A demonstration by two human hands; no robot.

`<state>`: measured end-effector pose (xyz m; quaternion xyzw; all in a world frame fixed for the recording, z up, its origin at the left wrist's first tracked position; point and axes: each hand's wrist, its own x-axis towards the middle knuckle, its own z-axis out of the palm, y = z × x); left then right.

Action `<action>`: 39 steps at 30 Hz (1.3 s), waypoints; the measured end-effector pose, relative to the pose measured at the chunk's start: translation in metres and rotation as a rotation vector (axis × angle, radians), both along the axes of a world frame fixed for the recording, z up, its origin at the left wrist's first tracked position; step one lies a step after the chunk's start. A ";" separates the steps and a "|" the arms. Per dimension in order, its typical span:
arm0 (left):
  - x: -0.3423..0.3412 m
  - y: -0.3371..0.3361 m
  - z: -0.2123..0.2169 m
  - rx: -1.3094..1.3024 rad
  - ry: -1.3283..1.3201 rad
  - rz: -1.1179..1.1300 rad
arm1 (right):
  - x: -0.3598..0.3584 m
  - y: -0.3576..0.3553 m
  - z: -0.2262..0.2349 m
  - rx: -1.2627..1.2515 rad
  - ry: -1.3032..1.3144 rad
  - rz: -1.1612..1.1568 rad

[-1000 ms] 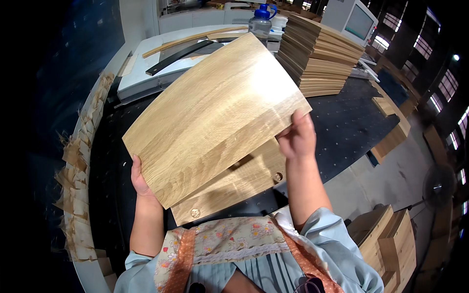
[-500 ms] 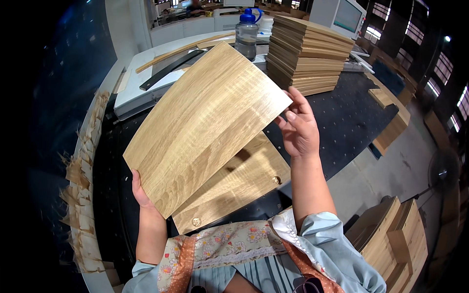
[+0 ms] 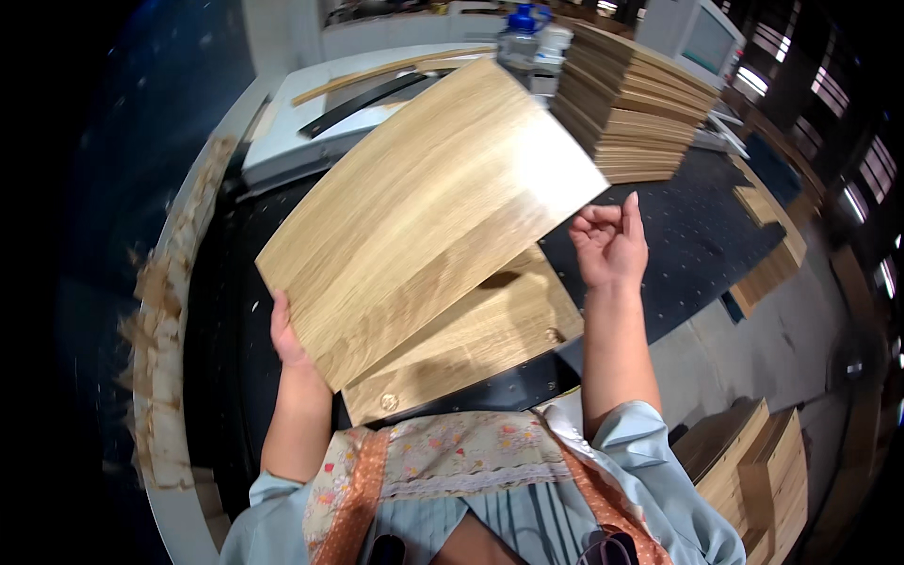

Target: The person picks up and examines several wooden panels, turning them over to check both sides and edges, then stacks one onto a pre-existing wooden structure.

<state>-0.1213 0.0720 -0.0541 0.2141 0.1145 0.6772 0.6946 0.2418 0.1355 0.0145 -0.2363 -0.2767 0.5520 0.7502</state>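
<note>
A wood-grain board is held up at a slant in front of me. My left hand is closed on its lower left edge, the fingers hidden behind it. Close to the board's right corner is my right hand, its fingers loosely curled and the thumb apart. Nothing shows inside that hand; whether the fingertips brush the board's edge is hard to see. Beneath lies a second wood-grain board on the black table, with a round recess near each of its two near corners, partly covered by the raised board.
A tall stack of boards stands at the back right, beside a blue-lidded bottle. A dark flat bar lies on a white surface at the back. More boards stand at the lower right. Ragged edging runs along the left.
My right hand has come off the raised board's right corner and moved slightly right and down. My left hand keeps its hold. The whole view has shifted a little.
</note>
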 end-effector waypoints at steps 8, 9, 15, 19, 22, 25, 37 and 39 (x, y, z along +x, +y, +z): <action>-0.003 0.007 -0.003 -0.031 -0.098 0.039 | -0.053 -0.026 -0.021 -0.016 -0.533 0.475; -0.006 0.006 -0.006 -0.033 -0.095 0.059 | -0.064 -0.029 -0.023 -0.052 -0.477 0.578; -0.005 0.008 -0.003 -0.032 -0.085 0.106 | -0.112 -0.025 -0.054 -0.018 -0.141 0.773; -0.006 0.008 -0.002 -0.030 -0.031 0.105 | -0.133 -0.025 -0.050 -0.082 0.037 0.763; 0.003 0.008 -0.001 -0.025 0.019 0.128 | -0.124 -0.021 -0.063 -0.183 0.143 0.707; 0.005 0.011 -0.005 -0.066 0.030 0.108 | -0.114 -0.016 -0.076 -0.122 0.131 0.755; 0.007 0.001 0.009 0.204 0.169 -0.007 | -0.119 -0.022 -0.056 0.004 0.245 0.539; 0.009 0.000 0.009 0.270 0.205 -0.026 | -0.121 -0.019 -0.050 0.061 0.299 0.501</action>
